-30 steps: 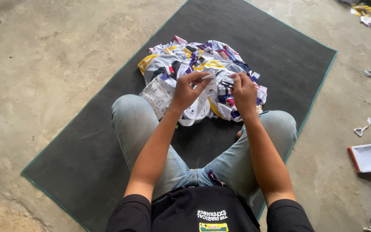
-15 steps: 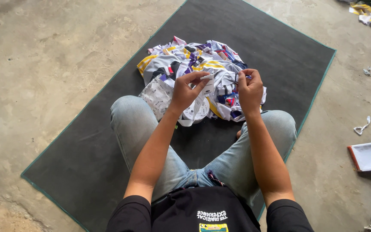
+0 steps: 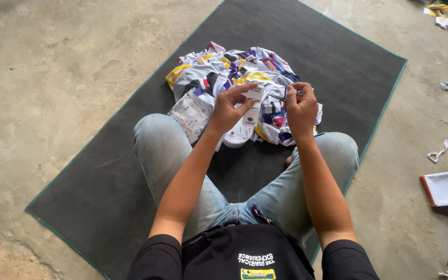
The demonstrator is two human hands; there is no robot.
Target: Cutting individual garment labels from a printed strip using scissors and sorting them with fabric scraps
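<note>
One white tag [image 3: 254, 106] is hanging upright, long axis pointing away from the person, above one heap of clothes [image 3: 234, 83] on one dark mat [image 3: 105, 171]. The left hand [image 3: 229, 110] is pinching the tag; the right hand [image 3: 302, 109] is closing on something small I cannot make out.

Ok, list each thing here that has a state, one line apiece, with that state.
left hand: raised, pinching a white tag
white tag: upright, held
right hand: raised, closed on a small tool, kind unclear
pile of garments: crumpled, heaped on the mat
dark mat: flat on concrete
</note>
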